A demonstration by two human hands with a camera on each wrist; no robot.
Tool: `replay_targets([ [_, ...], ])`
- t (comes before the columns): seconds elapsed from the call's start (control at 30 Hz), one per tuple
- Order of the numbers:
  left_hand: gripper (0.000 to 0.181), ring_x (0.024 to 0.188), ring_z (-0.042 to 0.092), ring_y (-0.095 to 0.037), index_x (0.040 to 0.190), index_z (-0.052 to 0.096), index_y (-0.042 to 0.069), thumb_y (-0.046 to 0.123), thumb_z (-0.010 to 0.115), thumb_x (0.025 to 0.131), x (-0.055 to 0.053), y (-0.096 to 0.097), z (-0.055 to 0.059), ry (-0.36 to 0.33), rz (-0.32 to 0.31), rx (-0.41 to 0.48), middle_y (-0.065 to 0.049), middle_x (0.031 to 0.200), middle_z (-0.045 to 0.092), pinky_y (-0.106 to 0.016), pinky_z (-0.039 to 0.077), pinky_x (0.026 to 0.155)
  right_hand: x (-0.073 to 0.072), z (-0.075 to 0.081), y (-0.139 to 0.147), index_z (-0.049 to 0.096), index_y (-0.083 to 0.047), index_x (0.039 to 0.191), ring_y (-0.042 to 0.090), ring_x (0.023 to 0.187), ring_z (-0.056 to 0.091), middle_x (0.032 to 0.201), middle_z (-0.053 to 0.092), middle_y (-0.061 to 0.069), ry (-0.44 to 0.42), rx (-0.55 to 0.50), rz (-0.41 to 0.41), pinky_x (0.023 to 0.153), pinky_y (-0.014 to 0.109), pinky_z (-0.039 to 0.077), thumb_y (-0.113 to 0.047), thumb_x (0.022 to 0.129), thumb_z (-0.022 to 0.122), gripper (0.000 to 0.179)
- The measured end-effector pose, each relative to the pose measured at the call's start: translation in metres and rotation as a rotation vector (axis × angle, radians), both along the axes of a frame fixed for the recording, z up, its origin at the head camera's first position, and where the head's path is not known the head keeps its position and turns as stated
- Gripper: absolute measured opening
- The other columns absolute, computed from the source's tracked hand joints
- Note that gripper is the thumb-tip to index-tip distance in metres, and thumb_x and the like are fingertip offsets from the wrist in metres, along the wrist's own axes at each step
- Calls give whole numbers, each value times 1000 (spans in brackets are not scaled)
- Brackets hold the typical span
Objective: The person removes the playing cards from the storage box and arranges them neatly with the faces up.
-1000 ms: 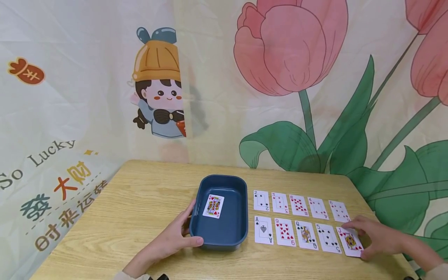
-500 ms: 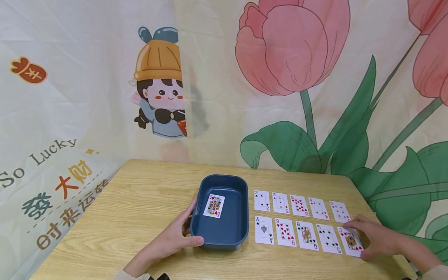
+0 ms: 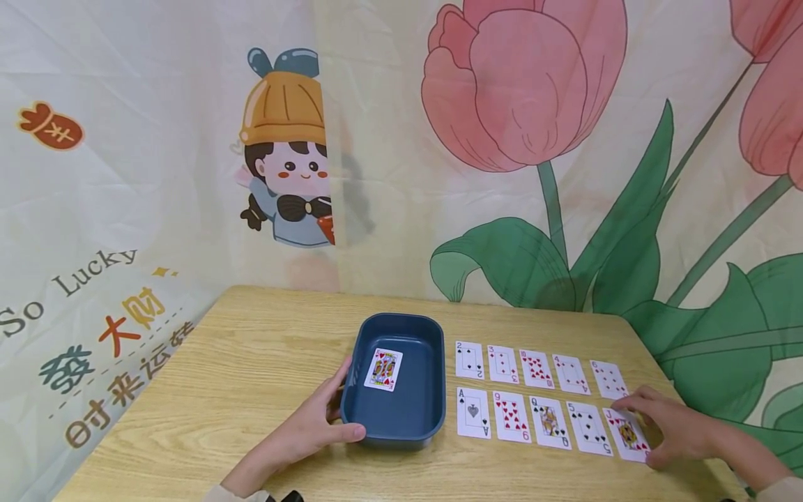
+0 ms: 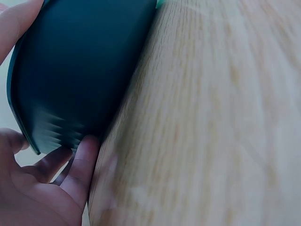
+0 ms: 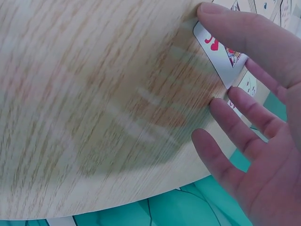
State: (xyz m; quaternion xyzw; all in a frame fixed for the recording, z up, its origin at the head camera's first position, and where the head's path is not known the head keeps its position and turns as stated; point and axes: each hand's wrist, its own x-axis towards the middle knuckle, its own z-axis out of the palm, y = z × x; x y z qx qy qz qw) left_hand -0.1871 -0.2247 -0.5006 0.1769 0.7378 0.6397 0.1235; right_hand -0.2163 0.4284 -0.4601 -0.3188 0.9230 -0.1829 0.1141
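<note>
A blue rectangular tray (image 3: 410,401) stands on the wooden table with a king of hearts card (image 3: 383,369) lying face up inside it. My left hand (image 3: 310,422) grips its near left corner, thumb over the rim and fingers along the outer side wall (image 4: 75,80). At the right end of the near row of cards lies the jack of hearts (image 3: 626,434). My right hand (image 3: 684,425) holds that card by opposite edges, forefinger at its far left corner and thumb at its near right corner. In the right wrist view the other fingers (image 5: 240,125) are spread over the table.
Two rows of face-up cards lie right of the tray. The near row includes an ace of spades (image 3: 473,413) and a five of spades (image 3: 590,428); a six of diamonds (image 3: 608,378) ends the far row. A printed cloth (image 3: 383,230) hangs behind the table.
The jack of hearts and my right fingertips have shifted very slightly left. My left hand and the tray have stayed in place.
</note>
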Motion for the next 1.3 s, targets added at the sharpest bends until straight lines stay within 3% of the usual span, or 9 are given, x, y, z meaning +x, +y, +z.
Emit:
replay_targets([
  [0.3,119,142,50,-41,173,1,23,18,87,90,1,0,1,-8,3,-6,-23,173,11,-31,54,105,-1,2,1,58,-3,141,5,104,48,129,48,10,-75,-4,-25,83,19,44,-18,72,96,80],
  [0.9,119,141,51,-41,173,1,23,17,86,90,1,0,1,-6,-6,5,-21,174,13,-32,54,106,-1,0,2,59,0,138,2,101,47,125,50,10,-9,-16,19,80,20,44,-19,71,95,79],
  [1.07,119,141,51,-42,173,1,21,16,86,90,1,0,2,2,-11,5,-21,174,13,-32,54,106,-2,18,-15,58,0,141,9,99,54,129,54,16,-26,21,-43,76,25,50,-27,79,93,76],
  [1.23,120,141,51,-42,173,0,20,16,87,90,1,0,3,10,-4,-3,-23,174,12,-31,54,106,-5,40,-62,60,-6,144,20,100,61,134,57,15,-9,13,-100,74,31,55,-32,87,89,70],
  [1.3,120,141,50,-42,173,0,20,16,87,90,1,0,2,10,-5,-3,-23,174,12,-31,54,106,-5,49,-86,61,-10,145,18,101,60,133,59,9,17,6,-111,74,29,54,-35,88,88,68],
])
